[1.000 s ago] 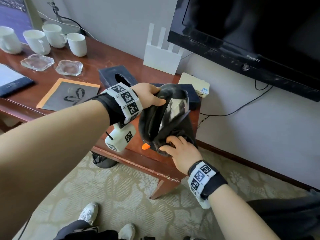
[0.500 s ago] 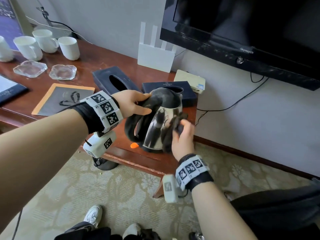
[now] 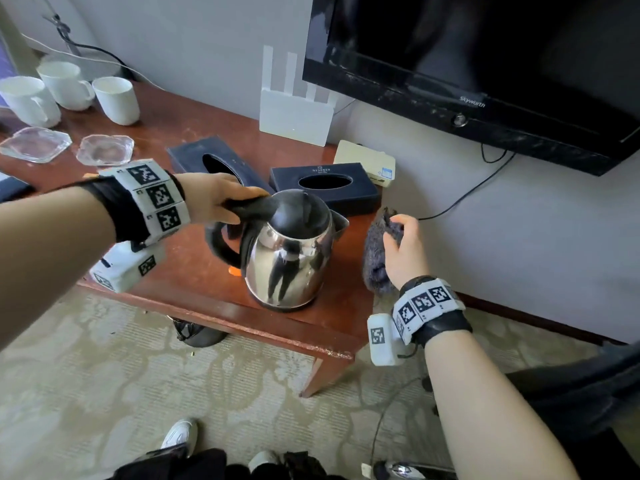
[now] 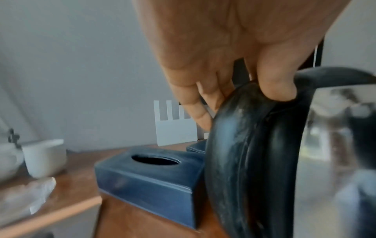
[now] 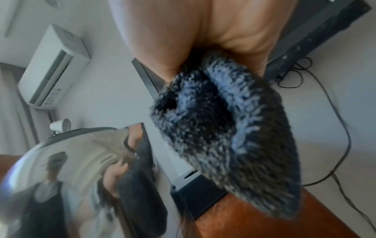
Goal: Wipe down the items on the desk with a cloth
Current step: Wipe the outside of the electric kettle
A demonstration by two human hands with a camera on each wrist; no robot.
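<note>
The shiny steel kettle with a black lid (image 3: 287,265) stands upright near the desk's (image 3: 194,282) front right corner, its handle clasped by the left hand (image 3: 214,199). The right hand (image 3: 401,251) clutches a fuzzy dark grey cloth (image 3: 375,258) just beside the kettle's right flank, apart from it, the nearer hand for wiping

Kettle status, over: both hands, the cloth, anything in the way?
Left hand grips the kettle handle; kettle upright on the desk. Right hand holds the cloth beside it, off the metal. Tissue boxes close behind.
</note>
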